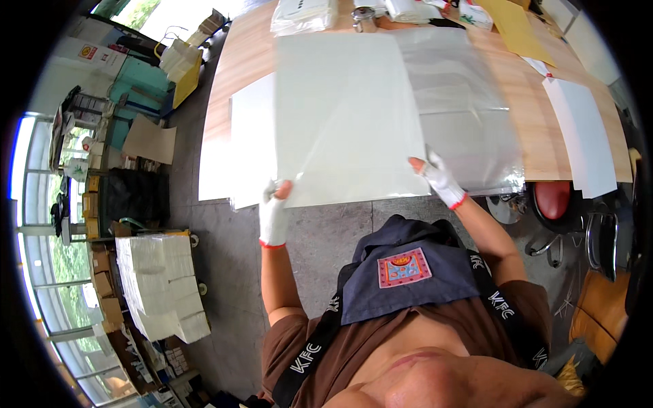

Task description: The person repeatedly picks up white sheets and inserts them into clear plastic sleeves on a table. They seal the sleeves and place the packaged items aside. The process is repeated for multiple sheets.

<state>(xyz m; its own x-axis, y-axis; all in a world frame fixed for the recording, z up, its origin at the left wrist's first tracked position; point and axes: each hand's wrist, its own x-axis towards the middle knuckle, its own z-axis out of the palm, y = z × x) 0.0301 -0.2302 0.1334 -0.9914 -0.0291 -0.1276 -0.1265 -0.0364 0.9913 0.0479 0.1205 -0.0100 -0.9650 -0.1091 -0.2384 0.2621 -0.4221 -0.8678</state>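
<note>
Handling, our judgement: the large white sheet point(347, 115) looks light and thin but fairly stiff. It holds flat across its whole span with no visible sag, though gripped only at the near edge. We expect it to flex or catch air if swung fast, and to crease if pinched hard mid-edge. The surface looks smooth, poss. slippery; the gloves should help grip. Best hold is as seen: near edge, one hand toward each corner, wide apart, to keep it level.

Grip state: left hand point(273, 211), in a white glove w/ red cuff, pinches the sheet at its near left corner, fingers closed on the edge. Right hand point(439, 178), same glove type, pinches the near right corner; thumb on top, other fingers hidden under the sheet.

Position: the sheet is held up in front of us, its far part over the wooden table point(238, 61), its near edge out past the table's front edge and over the grey floor point(326, 238). We cannot tell whether the far end touches the table.

Appearance: plain off-white rectangle, matte w/ slight sheen, no marks seen, edges straight.

Adjacent items: a clear plastic bag point(469, 115) lies flat on the table, just right of the sheet and partly under it. A further white sheet point(248, 136) sits to the left, partly covered. More white sheets point(581, 129) are at the table's right end; a stack of white packs point(163, 285) stands on the floor at left.
</note>
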